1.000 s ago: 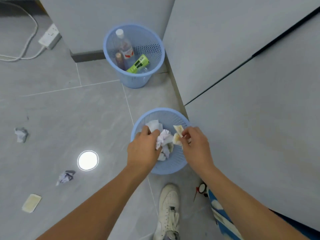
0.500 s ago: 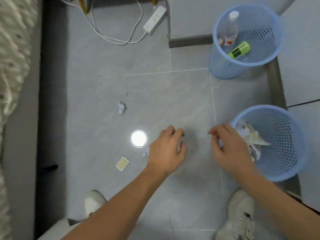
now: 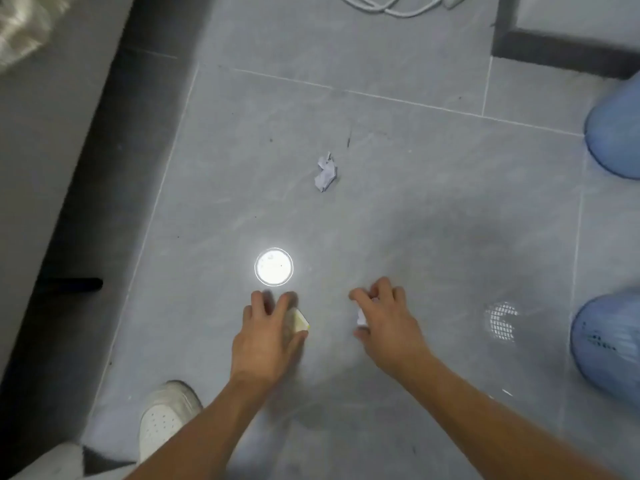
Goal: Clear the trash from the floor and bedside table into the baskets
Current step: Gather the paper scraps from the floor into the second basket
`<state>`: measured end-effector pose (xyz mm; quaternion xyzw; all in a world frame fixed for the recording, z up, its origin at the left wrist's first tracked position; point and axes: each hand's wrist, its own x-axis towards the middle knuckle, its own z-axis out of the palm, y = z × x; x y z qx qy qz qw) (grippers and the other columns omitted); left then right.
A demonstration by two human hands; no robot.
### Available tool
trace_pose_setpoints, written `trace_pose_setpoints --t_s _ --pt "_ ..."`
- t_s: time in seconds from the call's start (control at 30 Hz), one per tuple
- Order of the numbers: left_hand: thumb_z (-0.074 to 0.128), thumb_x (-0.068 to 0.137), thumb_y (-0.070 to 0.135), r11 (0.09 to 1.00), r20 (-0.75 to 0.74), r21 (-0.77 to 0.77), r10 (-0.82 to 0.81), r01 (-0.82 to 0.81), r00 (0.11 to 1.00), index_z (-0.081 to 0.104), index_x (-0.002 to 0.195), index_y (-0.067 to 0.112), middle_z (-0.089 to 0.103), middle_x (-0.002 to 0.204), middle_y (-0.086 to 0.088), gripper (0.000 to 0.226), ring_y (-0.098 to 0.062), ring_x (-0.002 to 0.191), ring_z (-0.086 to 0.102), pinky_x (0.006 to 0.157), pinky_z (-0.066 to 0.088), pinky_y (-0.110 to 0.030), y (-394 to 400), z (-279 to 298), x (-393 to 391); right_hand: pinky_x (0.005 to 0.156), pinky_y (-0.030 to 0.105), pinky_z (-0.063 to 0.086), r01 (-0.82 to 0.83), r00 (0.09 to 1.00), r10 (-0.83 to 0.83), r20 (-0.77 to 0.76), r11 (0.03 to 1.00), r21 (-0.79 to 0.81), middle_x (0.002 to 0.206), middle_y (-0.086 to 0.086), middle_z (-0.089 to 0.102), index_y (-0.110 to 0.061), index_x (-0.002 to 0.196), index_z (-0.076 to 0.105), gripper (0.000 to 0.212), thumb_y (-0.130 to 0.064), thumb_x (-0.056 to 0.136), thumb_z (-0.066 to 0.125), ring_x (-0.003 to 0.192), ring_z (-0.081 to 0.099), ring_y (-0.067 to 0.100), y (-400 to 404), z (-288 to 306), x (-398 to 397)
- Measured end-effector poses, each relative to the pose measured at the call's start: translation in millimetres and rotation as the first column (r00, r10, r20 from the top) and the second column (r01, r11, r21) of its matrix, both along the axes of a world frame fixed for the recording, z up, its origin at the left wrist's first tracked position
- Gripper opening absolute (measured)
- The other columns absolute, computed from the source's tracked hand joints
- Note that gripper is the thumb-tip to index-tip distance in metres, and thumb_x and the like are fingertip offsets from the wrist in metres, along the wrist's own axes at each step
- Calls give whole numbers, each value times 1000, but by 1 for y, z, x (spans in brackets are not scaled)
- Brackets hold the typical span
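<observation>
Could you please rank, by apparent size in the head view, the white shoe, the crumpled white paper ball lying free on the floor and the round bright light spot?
1. White shoe, though nearest the camera.
2. Round bright light spot and crumpled white paper ball: too alike to rank.

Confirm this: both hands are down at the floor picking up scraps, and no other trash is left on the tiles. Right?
Not quite. The head view shows a crumpled paper on the tiles beyond the hands. The left hand and right hand are indeed down picking up scraps.

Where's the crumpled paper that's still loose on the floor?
The crumpled paper lies mid-floor, beyond both hands, past the bright light reflection.
</observation>
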<state>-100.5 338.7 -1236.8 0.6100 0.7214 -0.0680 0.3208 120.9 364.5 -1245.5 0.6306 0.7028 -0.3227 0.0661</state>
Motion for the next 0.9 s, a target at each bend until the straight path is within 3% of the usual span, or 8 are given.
trace_pose_setpoints --t_s 0.17,0.27,0.4,0.47,0.53,0.7,0.8,0.9 --pt "60 96 40 991 112 104 -99 87 989 46 118 34 38 110 9 27 -16 98 46 55 49 -33 -2 -15 2 56 36 49 -13 995 26 -100 991 132 110 3 41 -18 102 52 35 -1 75 68 93 41 23 9 -7 9" --pt "56 98 39 989 240 128 -98 68 966 41 104 36 41 100 14 16 -12 89 49 57 48 -32 2 -16 -9 67 39 52 97 982 -46 -180 955 281 111 7 45 -13 111 56 35 -8 80 71 96 49 29 70 5 -1" --pt "54 102 38 983 363 181 -52 -15 930 31 87 43 43 83 19 28 -3 73 46 57 33 -18 25 -10 -26 83 41 46 124 983 -42 -178 868 481 112 13 49 -11 113 60 38 -21 80 75 97 45 35 192 2 -37" --pt "58 102 36 968 434 218 14 -121 901 39 84 38 48 79 16 26 -5 69 50 58 35 -18 45 -5 -34 86 33 40 123 979 -24 -204 864 489 114 12 48 -12 111 61 36 -27 82 77 102 43 33 240 -4 -61" --pt "60 100 33 933 505 242 115 -268 855 46 81 31 53 76 10 24 -14 66 53 60 44 -28 68 -4 -41 86 33 40 57 982 26 -185 901 431 118 11 45 -13 110 60 33 -27 84 76 107 41 32 261 -16 -82" --pt "68 97 28 849 555 267 252 -457 793 52 80 23 59 72 1 24 -22 66 56 64 49 -45 118 -4 -47 62 42 53 -151 988 142 57 851 502 110 13 50 -10 99 59 7 -11 93 63 96 45 34 231 -48 -94" --pt "70 95 26 837 567 259 272 -482 777 52 79 23 59 71 1 24 -20 65 56 64 48 -42 127 3 -38 40 35 39 -237 971 175 162 794 560 96 12 53 -12 91 57 7 -5 91 59 78 50 32 210 -47 -74" --pt "69 95 23 861 577 262 223 -437 786 53 79 22 58 70 1 23 -19 65 55 63 46 -35 124 22 -20 41 30 26 -248 969 207 137 815 524 91 14 54 -9 89 56 4 -11 91 55 62 54 34 189 -38 -37"
